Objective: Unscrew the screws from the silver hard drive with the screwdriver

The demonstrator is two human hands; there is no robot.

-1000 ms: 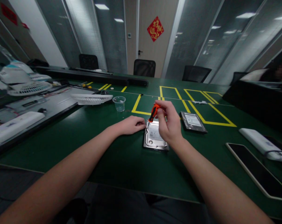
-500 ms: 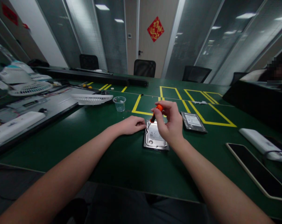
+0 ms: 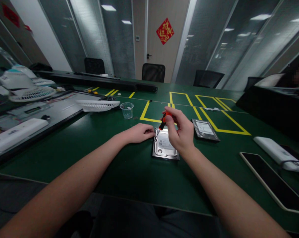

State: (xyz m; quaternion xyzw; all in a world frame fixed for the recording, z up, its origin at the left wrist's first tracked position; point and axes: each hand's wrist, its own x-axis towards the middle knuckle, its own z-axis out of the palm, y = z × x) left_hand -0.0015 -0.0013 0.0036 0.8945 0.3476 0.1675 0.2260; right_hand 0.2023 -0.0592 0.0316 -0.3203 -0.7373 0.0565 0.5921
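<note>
A silver hard drive (image 3: 163, 145) with a white label lies flat on the green table in front of me. My right hand (image 3: 181, 130) grips an orange-and-black screwdriver (image 3: 162, 125), held at a slant above the drive. Its thin shaft points down to the drive's upper left edge, where the tip seems to touch. At that same edge my left hand (image 3: 142, 133) rests on the table, fingers curled and pressed against the drive's side. Part of the drive's right side is hidden behind my right hand.
A second hard drive (image 3: 205, 130) lies to the right. Beyond my left hand stands a clear plastic cup (image 3: 127, 110), beside a white fan grille (image 3: 97, 105). At right are a phone (image 3: 273, 181) and a white power bank (image 3: 279, 153). A flat panel (image 3: 52, 112) occupies the left.
My right hand's fingers have shifted slightly around the screwdriver's handle, covering more of its orange top. My left hand and the hard drive stay where they were.
</note>
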